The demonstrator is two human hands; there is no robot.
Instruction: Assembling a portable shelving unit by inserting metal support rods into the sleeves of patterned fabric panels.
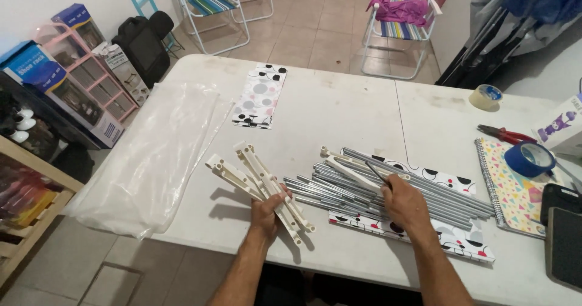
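My left hand (pixel 267 210) grips a bundle of cream plastic connector bars (pixel 257 178), fanned out and lifted just above the white table (pixel 339 106). My right hand (pixel 405 206) rests on a pile of several grey metal tubes (pixel 370 188) and pinches a thin dark rod with one more cream bar lying across the pile. The tubes lie on a folded white fabric sheet with black, grey and red dots (pixel 451 236).
A clear plastic bag (pixel 154 154) drapes over the table's left edge. A second dotted fabric piece (pixel 262 95) lies further back. At right are a spiral notebook (pixel 509 188), blue tape roll (pixel 529 158), red pliers (pixel 506 134), beige tape (pixel 485 97). Folding chairs stand behind.
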